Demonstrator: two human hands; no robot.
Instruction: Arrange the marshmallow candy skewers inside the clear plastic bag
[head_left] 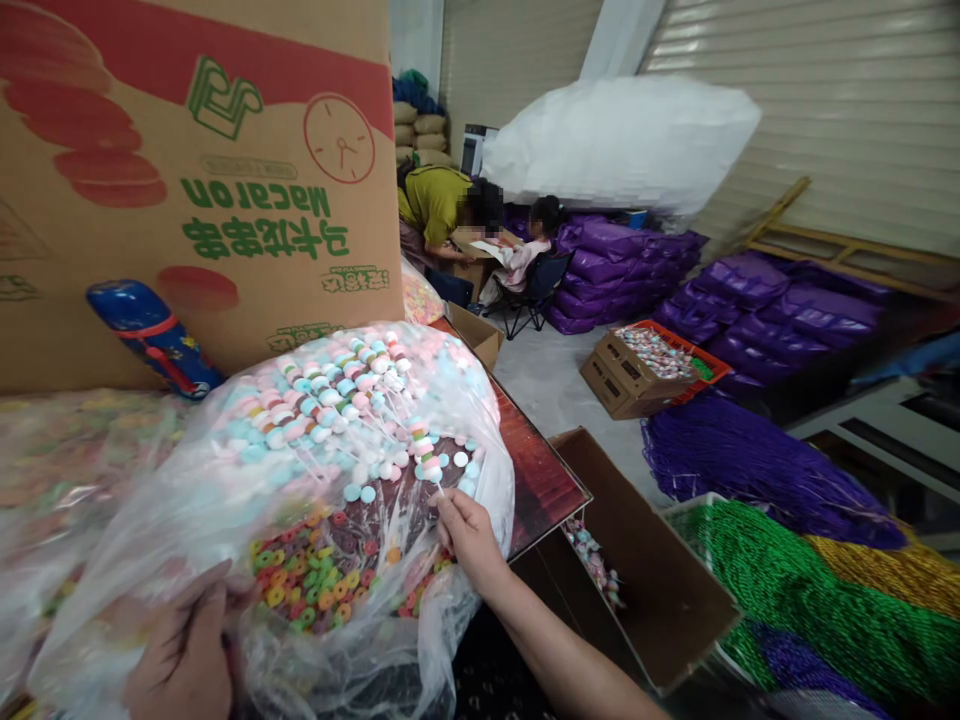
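Observation:
My right hand [466, 530] pinches the white stick of a candy skewer [426, 450], its stacked pastel pieces pointing up and away from me. Below it, a large clear plastic bag [480, 480] is spread open over the table. Many finished-looking skewers [330, 390] lie in rows on the bag's far part, with loose pink, blue and white candies around them. Colourful gummy rings [319, 575] are heaped on the near side. At the lower left my left hand [187, 640], slightly blurred, has its fingers closed beside the rings; what they hold, if anything, is hidden.
A tall cardboard box [285, 290] and a blue bottle [154, 340] stand behind the bag. Right of the table [536, 470] is an open carton [660, 580] with skewers inside. Beyond are green bead strings [840, 590], purple bags [615, 270] and two people [442, 215] at a small box.

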